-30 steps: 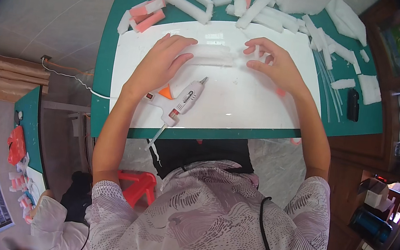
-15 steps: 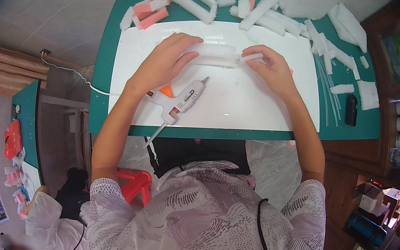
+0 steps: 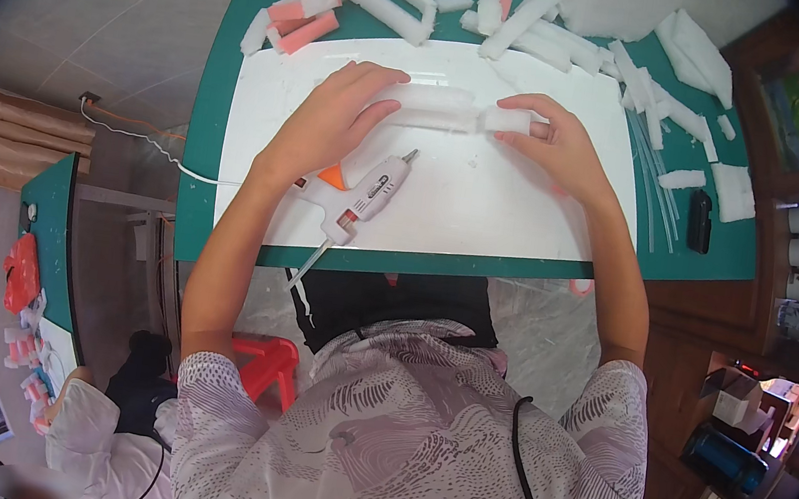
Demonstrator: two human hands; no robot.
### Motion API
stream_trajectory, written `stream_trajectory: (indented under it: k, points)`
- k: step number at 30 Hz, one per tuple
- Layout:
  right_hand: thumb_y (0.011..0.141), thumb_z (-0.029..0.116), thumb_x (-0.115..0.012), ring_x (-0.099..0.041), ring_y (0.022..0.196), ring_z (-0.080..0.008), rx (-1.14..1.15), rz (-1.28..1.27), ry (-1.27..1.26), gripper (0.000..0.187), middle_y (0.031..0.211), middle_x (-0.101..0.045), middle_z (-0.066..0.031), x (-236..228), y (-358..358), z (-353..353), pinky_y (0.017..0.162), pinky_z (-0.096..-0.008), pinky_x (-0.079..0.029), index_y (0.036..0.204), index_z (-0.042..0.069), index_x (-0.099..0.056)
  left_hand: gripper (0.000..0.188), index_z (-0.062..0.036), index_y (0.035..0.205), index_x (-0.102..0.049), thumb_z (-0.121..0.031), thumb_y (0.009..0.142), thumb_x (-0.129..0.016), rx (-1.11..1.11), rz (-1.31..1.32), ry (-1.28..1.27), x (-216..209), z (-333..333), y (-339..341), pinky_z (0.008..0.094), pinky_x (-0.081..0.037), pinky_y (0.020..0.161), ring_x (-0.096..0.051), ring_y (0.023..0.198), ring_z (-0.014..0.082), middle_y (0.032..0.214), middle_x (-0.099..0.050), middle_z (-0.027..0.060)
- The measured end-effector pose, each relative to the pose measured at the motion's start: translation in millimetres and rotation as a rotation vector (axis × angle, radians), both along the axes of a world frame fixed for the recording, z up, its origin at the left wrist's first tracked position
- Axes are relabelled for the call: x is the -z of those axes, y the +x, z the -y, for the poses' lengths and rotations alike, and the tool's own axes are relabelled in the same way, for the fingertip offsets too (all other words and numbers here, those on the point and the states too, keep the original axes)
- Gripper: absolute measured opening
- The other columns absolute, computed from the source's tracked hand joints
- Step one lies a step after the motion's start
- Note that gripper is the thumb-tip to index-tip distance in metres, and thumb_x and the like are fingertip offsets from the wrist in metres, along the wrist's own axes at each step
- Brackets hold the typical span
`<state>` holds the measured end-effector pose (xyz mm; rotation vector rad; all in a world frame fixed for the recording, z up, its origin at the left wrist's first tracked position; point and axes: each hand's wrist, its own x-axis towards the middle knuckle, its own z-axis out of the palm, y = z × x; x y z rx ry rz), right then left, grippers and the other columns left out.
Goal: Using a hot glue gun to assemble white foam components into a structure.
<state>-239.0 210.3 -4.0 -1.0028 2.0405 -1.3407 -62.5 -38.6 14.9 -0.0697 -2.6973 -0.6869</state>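
A long white foam piece (image 3: 434, 105) lies crosswise on the white board (image 3: 464, 218). My left hand (image 3: 343, 106) closes round its left end, thumb on the near side and fingers on the far side. Between the thumb and fingers of my right hand (image 3: 565, 145) is a small white foam block (image 3: 507, 120), up against the long piece's right end. Whether the two are joined, I cannot tell. Beside my left forearm rests a white hot glue gun (image 3: 363, 202) with an orange trigger, nozzle toward the far right, a glue stick poking out behind.
White and pink foam offcuts (image 3: 390, 11) are heaped along the far edge of the green table mat (image 3: 222, 105). At the right lie clear glue sticks (image 3: 657, 198) and a black object (image 3: 699, 220). A white cord (image 3: 145, 148) runs off left. Another person (image 3: 108, 433) sits lower left.
My right hand has turned the small foam block so its broad face shows, and brought it against the long piece's right end. My left hand has stayed in place.
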Motion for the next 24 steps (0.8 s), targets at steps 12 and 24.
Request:
stream_trajectory:
  k: [12,24]
  points:
    - [0.080,0.008,-0.073,-0.038,0.063,-0.0031,-0.044,-0.159,0.051,0.031,0.071,-0.041,0.0069,-11.1,0.7,-5.1,0.057,-0.0208,-0.031,0.110,0.007,-0.067,0.025,-0.0065,0.119,-0.059,-0.017,0.097,-0.057,0.007,0.002,0.068,2.3,-0.2,-1.4,0.0465,-0.033,0.114,-0.057,0.111,0.0319,0.116,-0.063,0.0101]
    - [0.084,0.004,-0.068,-0.061,0.086,-0.0119,-0.111,-0.076,-0.068,0.032,0.115,-0.061,-0.0077,1.2,1.4,7.3,0.086,-0.0238,-0.050,0.116,0.003,-0.065,0.027,-0.0047,0.119,-0.063,-0.018,0.096,-0.061,-0.014,-0.001,0.002,1.4,-2.2,-2.6,0.0350,-0.050,0.093,-0.062,0.110,0.0284,0.119,-0.065,0.0119]
